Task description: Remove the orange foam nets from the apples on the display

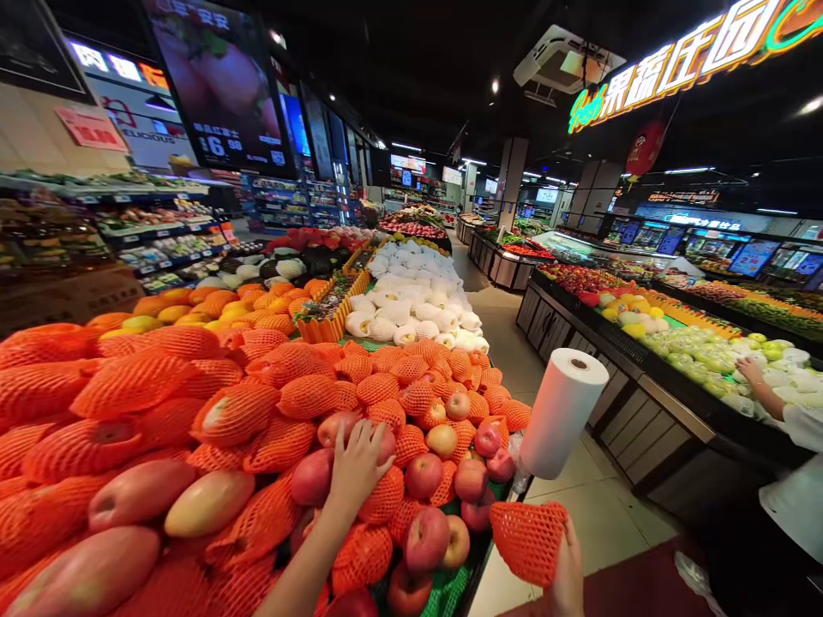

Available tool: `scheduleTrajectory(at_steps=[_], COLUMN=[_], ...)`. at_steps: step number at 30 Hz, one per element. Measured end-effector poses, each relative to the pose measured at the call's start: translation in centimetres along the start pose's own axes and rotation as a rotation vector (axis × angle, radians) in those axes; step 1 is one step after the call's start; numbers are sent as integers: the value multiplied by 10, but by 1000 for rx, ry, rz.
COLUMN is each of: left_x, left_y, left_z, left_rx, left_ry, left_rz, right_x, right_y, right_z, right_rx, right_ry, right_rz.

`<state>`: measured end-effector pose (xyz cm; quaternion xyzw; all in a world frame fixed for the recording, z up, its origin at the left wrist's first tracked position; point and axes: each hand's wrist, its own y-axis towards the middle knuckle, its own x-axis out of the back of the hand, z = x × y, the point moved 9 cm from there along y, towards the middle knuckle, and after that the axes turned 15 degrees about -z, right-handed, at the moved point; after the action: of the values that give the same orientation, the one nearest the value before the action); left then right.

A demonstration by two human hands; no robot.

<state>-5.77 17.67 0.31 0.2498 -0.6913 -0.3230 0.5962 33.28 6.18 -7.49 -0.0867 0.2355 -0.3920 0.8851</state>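
- Orange foam net sleeve (pixel 531 542), gripped by the right hand (pixel 569 566) at the near right, out past the fruit's edge; whether fruit is inside cannot be told.
- Left hand (pixel 361 458), near centre, lies palm down over red apples (pixel 424 474), fingers slightly spread; whether they close on one cannot be told.
- Around it, bare apples mix with orange-netted fruit (pixel 312 396), heaped towards the left, with a green mat (pixel 450 591) showing at the near edge.
- White plastic bag roll (pixel 566 416) stands upright just right of the apples.
- Farther off, white-netted fruit (pixel 417 310).
- Far right, another person (pixel 794 480) reaches to pale fruit (pixel 691 356) beneath a lit sign (pixel 691 64).
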Motion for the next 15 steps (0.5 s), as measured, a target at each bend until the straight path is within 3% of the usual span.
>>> scheduleTrajectory(at_steps=[4,7,9,11,13,15], left_x=[-9,7,24,39,53,64], left_y=[-14,-13,-13,-18,-33,-52], left_z=[4,-12,-43,-93,-145,-169], left_rx=[20,95,140,133,114,159], left_ry=[66,7,-190,-536,-891,-1075], left_rz=[32,-12,15,161,373,513], right_x=[21,24,19,5,-21,-57], right_y=[11,17,14,2,-20,-54], right_z=[6,14,16,13,5,-3], right_rx=[57,98,114,89,-4,-118], right_ry=[-45,-92,-118,-124,-114,-132], right_rz=[-57,-73,-90,-62,66,311])
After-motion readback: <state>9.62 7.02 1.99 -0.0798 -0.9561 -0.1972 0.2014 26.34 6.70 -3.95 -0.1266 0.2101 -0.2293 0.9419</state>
